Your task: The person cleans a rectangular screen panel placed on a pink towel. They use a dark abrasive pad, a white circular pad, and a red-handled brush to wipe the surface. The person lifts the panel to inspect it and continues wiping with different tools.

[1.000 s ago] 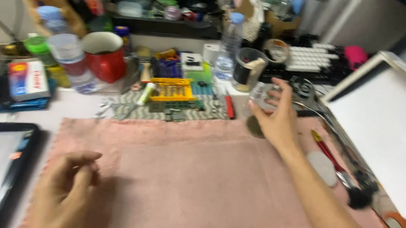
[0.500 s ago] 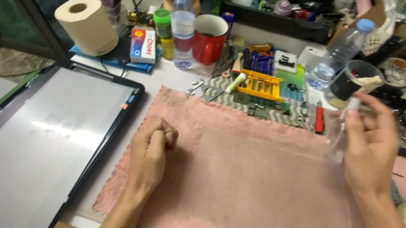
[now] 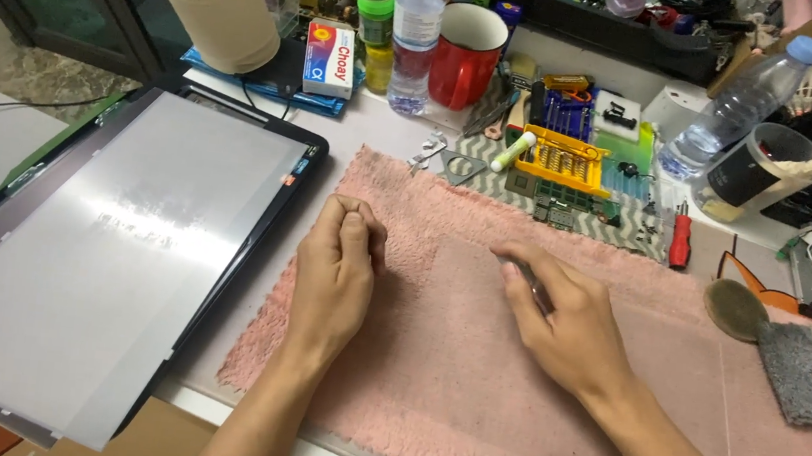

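Now, vs. the earlier views: right hand (image 3: 562, 320) is no longer lifted at the far right edge of the worktop w/ a small clear item pinched up in the air; it is resting palm-down on the pink fluffy towel mat (image 3: 467, 415), approx. its middle. Fingers are lying close together, slightly curled, pressing on a thin clear rectangular sheet (image 3: 672, 377) that is showing only as a faint outline on the mat; whether they are gripping anything cannot be told. Left hand (image 3: 336, 276) is sitting as before, a loose fist w/ fingertips tucked in, holding nothing visible, near the mat's left edge. Large flat dark-framed screen panel (image 3: 112, 247) is lying just beside the mat, toward the worktop's left edge. Yellow plastic bit tray (image 3: 559, 159) and red ceramic mug (image 3: 465, 53) are standing along the far edge. Judging by this, the sheet is now laid down.
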